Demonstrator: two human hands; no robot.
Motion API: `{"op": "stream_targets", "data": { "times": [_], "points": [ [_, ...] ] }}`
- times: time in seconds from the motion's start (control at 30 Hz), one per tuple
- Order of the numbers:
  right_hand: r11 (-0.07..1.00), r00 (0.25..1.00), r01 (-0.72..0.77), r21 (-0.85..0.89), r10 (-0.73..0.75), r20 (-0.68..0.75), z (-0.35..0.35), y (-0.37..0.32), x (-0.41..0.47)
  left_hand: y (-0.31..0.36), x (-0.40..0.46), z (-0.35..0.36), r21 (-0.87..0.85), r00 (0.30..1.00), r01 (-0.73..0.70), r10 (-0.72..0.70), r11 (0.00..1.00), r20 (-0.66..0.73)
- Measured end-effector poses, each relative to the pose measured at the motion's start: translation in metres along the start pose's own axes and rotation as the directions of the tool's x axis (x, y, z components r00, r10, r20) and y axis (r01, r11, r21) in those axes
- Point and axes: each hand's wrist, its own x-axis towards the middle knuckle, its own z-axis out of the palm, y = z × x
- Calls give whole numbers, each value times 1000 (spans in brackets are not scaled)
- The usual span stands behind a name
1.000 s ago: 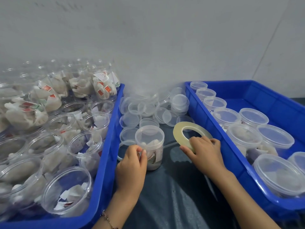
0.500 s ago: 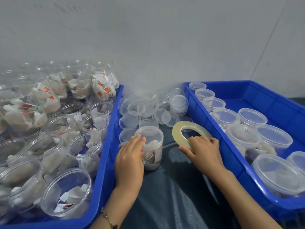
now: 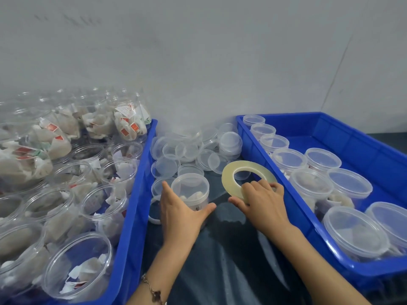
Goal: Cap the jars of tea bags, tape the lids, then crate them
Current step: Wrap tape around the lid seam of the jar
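Left hand [image 3: 180,213] is sliding down and round the near side of the capped jar [image 3: 190,192]; half a second ago its fingers were lying up over the lid's left rim, now the thumb is spreading out to the right of the jar base and the fingers [image 3: 165,190] are reaching up the left wall, cupping it. Jar itself is sitting in about the same spot on the dark table [image 3: 231,249], between the two crates. Right hand [image 3: 262,200] is hardly shifting; it is pinching the tape roll [image 3: 246,176] by its near edge, fingers curled over the top, thumb out to the left, roll tilting up off the table just right of the jar.

Step in hand, as I am judging it: lid is on, taping is starting. A clear strip seems to be running from roll to jar, but too faint to be sure. Next move is calling for the left hand to be steadying or turning the jar while the right is drawing tape round the lid seam.

Left blue crate [image 3: 141,194] is holding open jars of tea bags [image 3: 103,203]; right blue crate [image 3: 259,155] is holding capped jars [image 3: 350,183]. Loose lids [image 3: 187,150] are piling up at the far side between the crates.
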Motion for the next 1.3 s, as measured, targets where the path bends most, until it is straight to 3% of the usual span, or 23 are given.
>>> {"op": "stream_targets", "data": {
  "times": [0.1, 0.3, 0.6, 0.9, 1.0, 1.13, 1.2, 1.3],
  "points": [
    [999, 999, 8, 32, -7, -39, 0, 0, 3, -12, 4, 4, -72, 1000, 1, -2, 997, -16],
    [995, 996, 80, -64, -78, 32, 0, -2, 17, -24, 3, 1, -85, 996, -52, 46, 995, -74],
    [986, 982, 167, -27, -164, 90, -1, -9, 45, -33, 1, -5, -310, 994, -52, 80, 949, 79],
    [976, 969, 196, 89, -207, 137, -1, -22, 61, -30, -1, -5, -396, 969, -48, 138, 917, 203],
    [986, 984, 128, 102, -140, 113, 5, -21, 58, -23, -6, -5, -329, 972, -74, 142, 941, 187],
    [996, 992, 67, 56, -72, 100, 6, -20, 51, -1, -10, -8, -138, 984, -12, 36, 990, 174],
    [998, 993, 54, 23, -57, 105, 5, -19, 45, 15, -7, -12, 78, 984, -3, -12, 997, 179],
    [998, 992, 66, 17, -67, 104, 1, -16, 31, 34, -1, -12, 433, 985, -40, -36, 900, 167]
  ]
}}
